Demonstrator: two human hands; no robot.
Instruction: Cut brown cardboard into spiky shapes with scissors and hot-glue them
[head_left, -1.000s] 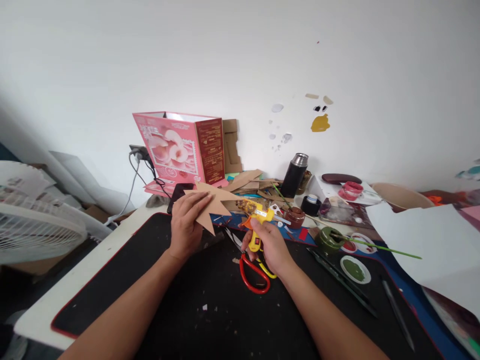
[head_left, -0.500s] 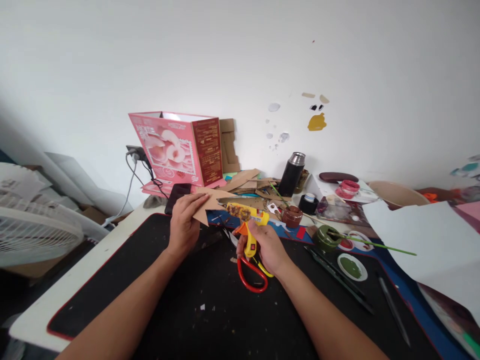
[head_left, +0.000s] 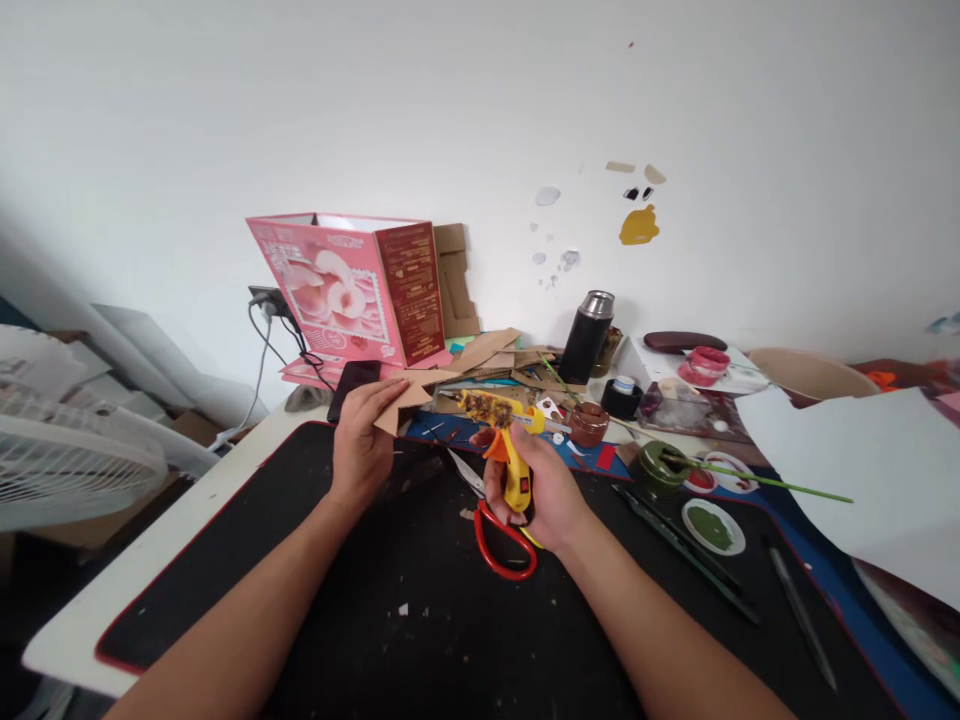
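My left hand (head_left: 365,437) pinches a cut piece of brown cardboard (head_left: 411,395) with jagged, pointed edges. In my right hand (head_left: 546,492) is a yellow hot glue gun (head_left: 517,470) with an orange trigger, its barrel coated in brownish residue. The nozzle points left toward the cardboard, with a small gap that is hard to judge. Beneath the right hand, scissors (head_left: 504,545) with a red handle lie on the black mat (head_left: 420,640); part of them is hidden by the hand.
Behind my hands stand a pink box (head_left: 337,290), cardboard scraps (head_left: 487,350) and a black thermos (head_left: 589,335). To the right are a green paint jar (head_left: 658,470), a dish of green paint (head_left: 712,526), pens and white paper (head_left: 862,470). A fan (head_left: 82,430) stands at left.
The glue gun has turned and shifted slightly right, away from the cardboard. The cardboard has tilted in my left hand, showing more of its jagged edge. The view has moved a little.
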